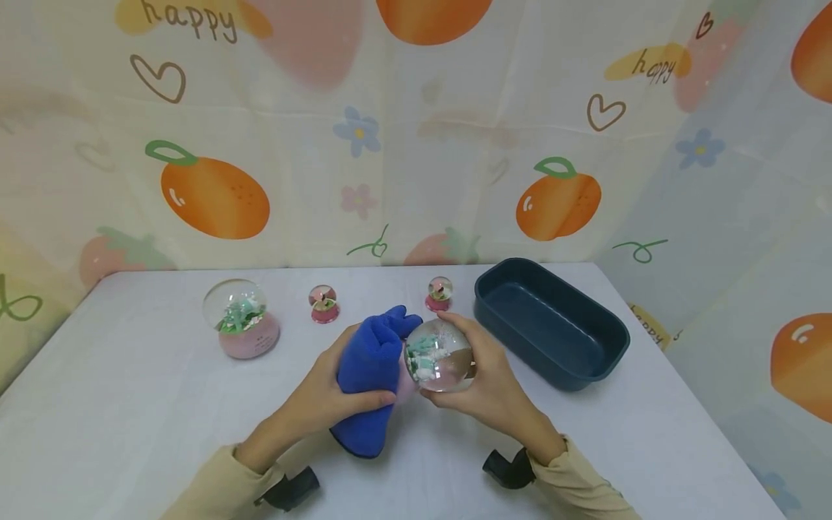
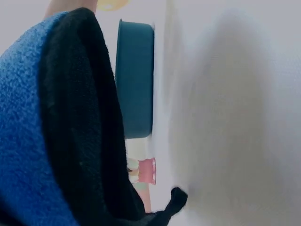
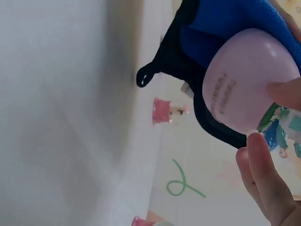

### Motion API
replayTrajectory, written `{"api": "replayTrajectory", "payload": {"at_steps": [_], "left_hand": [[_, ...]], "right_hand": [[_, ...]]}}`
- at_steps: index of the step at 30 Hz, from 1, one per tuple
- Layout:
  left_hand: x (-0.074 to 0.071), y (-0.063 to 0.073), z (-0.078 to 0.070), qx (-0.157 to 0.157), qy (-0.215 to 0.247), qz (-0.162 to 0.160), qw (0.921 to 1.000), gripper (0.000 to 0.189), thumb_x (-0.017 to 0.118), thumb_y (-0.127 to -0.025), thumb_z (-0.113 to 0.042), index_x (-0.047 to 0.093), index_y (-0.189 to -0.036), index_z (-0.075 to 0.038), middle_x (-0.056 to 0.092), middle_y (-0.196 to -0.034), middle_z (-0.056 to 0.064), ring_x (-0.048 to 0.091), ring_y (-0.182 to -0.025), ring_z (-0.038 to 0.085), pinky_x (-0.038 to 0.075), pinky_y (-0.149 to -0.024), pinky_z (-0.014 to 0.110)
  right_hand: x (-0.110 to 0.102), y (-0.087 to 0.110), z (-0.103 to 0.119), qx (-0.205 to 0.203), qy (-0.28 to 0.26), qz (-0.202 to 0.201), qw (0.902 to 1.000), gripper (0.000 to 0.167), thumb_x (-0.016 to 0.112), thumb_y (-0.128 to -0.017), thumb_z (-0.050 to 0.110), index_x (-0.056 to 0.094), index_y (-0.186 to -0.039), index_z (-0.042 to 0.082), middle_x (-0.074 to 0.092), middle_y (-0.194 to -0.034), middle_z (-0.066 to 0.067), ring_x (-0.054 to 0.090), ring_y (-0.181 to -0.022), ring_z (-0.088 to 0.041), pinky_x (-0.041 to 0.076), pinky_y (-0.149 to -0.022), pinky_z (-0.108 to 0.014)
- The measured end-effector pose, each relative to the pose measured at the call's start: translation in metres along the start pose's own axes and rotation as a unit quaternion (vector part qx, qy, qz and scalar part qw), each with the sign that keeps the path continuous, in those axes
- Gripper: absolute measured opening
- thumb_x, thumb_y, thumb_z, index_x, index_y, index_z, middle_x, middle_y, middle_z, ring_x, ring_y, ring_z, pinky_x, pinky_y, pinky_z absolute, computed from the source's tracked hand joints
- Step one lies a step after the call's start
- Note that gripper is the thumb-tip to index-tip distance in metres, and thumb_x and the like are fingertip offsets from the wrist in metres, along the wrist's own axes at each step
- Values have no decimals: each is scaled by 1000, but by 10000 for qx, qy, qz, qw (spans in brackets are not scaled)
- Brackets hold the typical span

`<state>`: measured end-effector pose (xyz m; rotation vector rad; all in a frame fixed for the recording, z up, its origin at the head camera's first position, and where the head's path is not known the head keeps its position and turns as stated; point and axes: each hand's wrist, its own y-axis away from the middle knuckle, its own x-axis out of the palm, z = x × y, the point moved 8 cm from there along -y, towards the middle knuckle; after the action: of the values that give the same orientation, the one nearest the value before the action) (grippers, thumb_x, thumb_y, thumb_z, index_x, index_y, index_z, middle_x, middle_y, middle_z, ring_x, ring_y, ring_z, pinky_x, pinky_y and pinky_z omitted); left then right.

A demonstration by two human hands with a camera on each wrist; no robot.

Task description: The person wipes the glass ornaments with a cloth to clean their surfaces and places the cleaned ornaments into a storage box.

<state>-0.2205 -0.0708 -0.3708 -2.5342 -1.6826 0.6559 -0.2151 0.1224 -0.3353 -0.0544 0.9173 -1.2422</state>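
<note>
My left hand [image 1: 321, 393] grips a folded blue cloth [image 1: 367, 372] with dark edging, fingers behind it and thumb across the front. In my right hand [image 1: 487, 372] is a snow globe [image 1: 437, 357], its clear ball held between thumb and fingers. The globe is tipped on its side above the table, base toward the cloth. From the right wrist view, its pale pink lettered base [image 3: 249, 80] lies against the blue cloth [image 3: 207, 28]. Blue fabric [image 2: 21, 127] with a dark loop fills the left side of the left wrist view.
A dark teal rectangular basin [image 1: 552, 318] stands at the back right of the white table. Another large snow globe [image 1: 247, 325] with a pink base is at the left. Two small pink-based globes, one left [image 1: 323, 303] and one right [image 1: 439, 292], stand near the back edge.
</note>
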Motion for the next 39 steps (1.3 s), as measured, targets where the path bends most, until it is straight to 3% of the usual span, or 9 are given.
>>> {"api": "replayTrajectory", "payload": {"at_steps": [7,10,16,21,27,29,33,36,39], "left_hand": [[5,-2,-6,342,-276,2,9990,82,83,-80,-20,36,-148,-27,55,-141,6,58,-121,31,49,-96,60],[8,-2,-8,576,-601,-25,9965,83,84,-79,-21,37,-147,-24,52,-145,5,56,-125,30,47,-99,61],[7,-2,-14,811,-859,-306,9925,79,84,-80,-19,42,-146,-21,51,-147,4,55,-128,29,47,-101,60],[-2,-2,-16,823,-748,-560,9922,63,79,-83,-9,52,-140,-13,63,-135,8,63,-119,28,52,-97,55],[-19,-2,-8,458,-548,-1000,9924,43,72,-89,-6,57,-130,-6,68,-123,14,66,-110,32,54,-92,56],[-19,-2,-4,280,-403,-845,9952,46,70,-91,-10,55,-134,-8,66,-126,15,64,-112,34,53,-92,57],[-7,-3,4,-133,-141,63,9998,58,69,-92,-23,45,-144,-14,61,-133,14,61,-116,35,53,-91,57],[1,-1,5,-413,-52,687,9968,71,71,-89,-30,36,-150,-18,56,-140,12,58,-121,34,51,-94,59],[4,1,4,-524,13,1015,9935,84,77,-85,-31,29,-153,-23,51,-146,6,54,-126,31,47,-99,59]], "right_hand": [[3,2,0,275,-579,305,9975,94,92,-67,15,41,-146,19,53,-136,-8,57,-109,-23,60,-69,-34],[5,3,3,76,-609,316,9976,86,91,-68,18,47,-142,17,55,-135,-6,58,-110,-23,59,-76,-31],[2,3,7,-411,-774,51,9961,73,90,-65,11,56,-130,8,60,-126,-11,58,-107,-25,59,-69,-28],[0,3,6,-497,-967,-4,9941,72,90,-62,10,57,-127,7,59,-125,-11,58,-110,-23,60,-62,-30],[0,4,10,-800,-852,97,9931,70,89,-63,14,59,-126,10,59,-127,-11,55,-111,-17,56,-64,-25],[0,3,12,-1024,-806,105,9914,70,89,-63,16,59,-125,10,59,-127,-12,55,-109,-16,53,-63,-21],[1,3,18,-1391,-807,179,9868,70,89,-62,16,60,-126,13,61,-126,-11,56,-105,-14,46,-56,-22],[1,4,20,-1516,-873,239,9843,71,89,-62,15,60,-127,12,61,-127,-11,56,-104,-14,45,-56,-23],[1,4,18,-1430,-1008,286,9842,70,88,-63,14,60,-126,9,60,-128,-12,57,-104,-16,49,-60,-22]]}}
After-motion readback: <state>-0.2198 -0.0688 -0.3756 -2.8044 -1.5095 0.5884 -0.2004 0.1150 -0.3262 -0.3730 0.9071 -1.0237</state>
